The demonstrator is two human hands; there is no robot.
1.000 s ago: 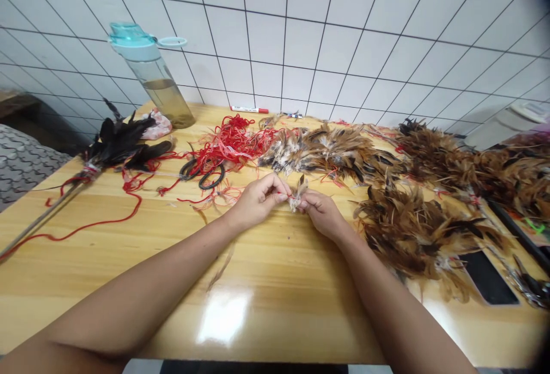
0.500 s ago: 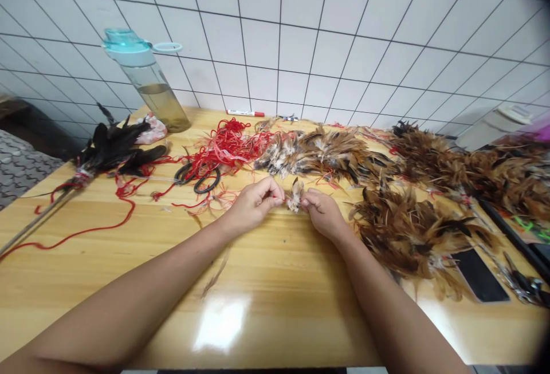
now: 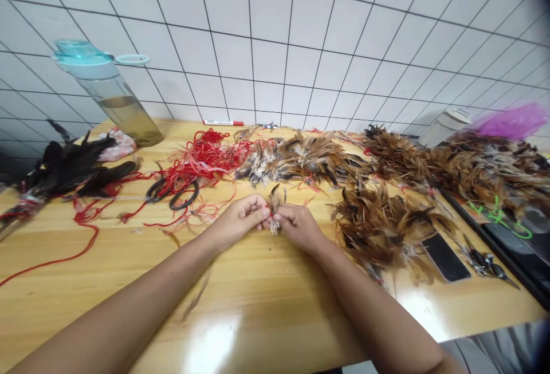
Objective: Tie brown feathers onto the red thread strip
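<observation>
My left hand [image 3: 239, 220] and my right hand [image 3: 298, 226] meet over the middle of the wooden table [image 3: 129, 259], both pinched on a small feather bundle [image 3: 275, 205] with a bit of red thread at its base. The fingers of both hands are curled tight around it. Just behind them lies a heap of brown feathers [image 3: 301, 159], and a tangle of red thread [image 3: 201, 156] with black scissors [image 3: 172, 193] sits to the left.
A clear water bottle with a teal lid [image 3: 109, 96] stands at the back left beside a black feather duster [image 3: 64, 170]. More brown feather piles [image 3: 382, 225] cover the right side, near a dark phone [image 3: 444, 256], small pliers [image 3: 485, 262] and a red marker [image 3: 223, 123] by the tiled wall.
The view has swung to the right, so everything sits further left in the picture. My hands have closed in on each other, still pinching the small feather bundle.
</observation>
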